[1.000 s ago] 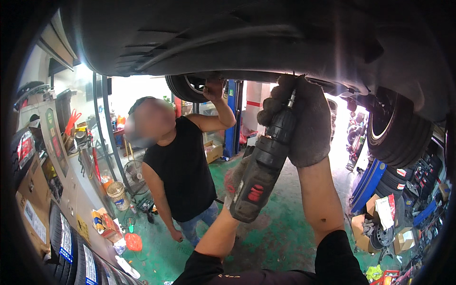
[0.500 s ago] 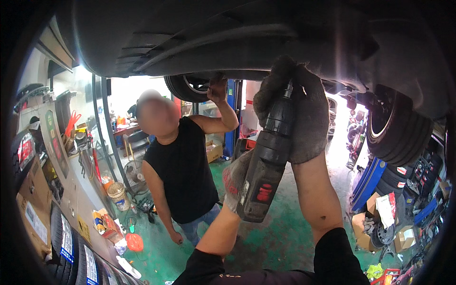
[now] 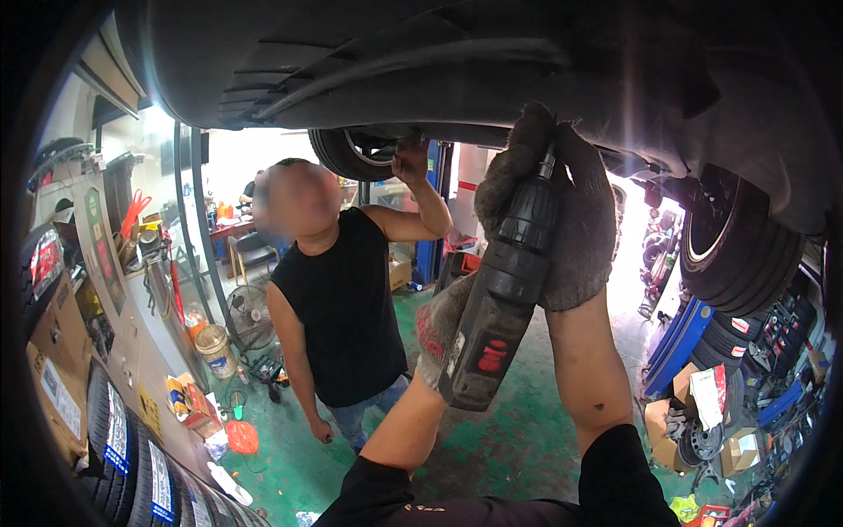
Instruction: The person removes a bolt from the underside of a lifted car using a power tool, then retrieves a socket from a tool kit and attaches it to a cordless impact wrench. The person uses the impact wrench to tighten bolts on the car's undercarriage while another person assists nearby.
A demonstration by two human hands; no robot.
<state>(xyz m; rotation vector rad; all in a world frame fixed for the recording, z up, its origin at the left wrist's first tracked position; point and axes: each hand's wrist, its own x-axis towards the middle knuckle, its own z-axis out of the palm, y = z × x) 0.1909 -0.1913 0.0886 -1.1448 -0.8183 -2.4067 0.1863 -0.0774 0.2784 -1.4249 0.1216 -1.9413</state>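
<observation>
A black cordless drill [image 3: 505, 272] points up at the dark underbody panel [image 3: 369, 79] of a raised car. My left hand [image 3: 442, 332], in a grey knitted glove with red print, is closed around the drill's rear part, with its fingers mostly hidden behind the tool. Around the front of the drill curls my gloved right hand [image 3: 580, 233], its fingers on both sides of the chuck and bit [image 3: 546, 165]. Its fingertips reach close to the panel's lower edge; whether they pinch a small fastener there cannot be made out.
A co-worker in a black sleeveless top [image 3: 338, 299] stands at left, one hand raised to the car near a wheel [image 3: 338, 156]. Another wheel [image 3: 738, 246] hangs at right by a blue lift arm [image 3: 676, 347]. Tyres [image 3: 110, 439] line the lower left; boxes and parts lie lower right.
The view has shifted slightly, and my hands with the drill appear a little further right. The co-worker's head has turned toward the car. Both my hands keep their hold.
</observation>
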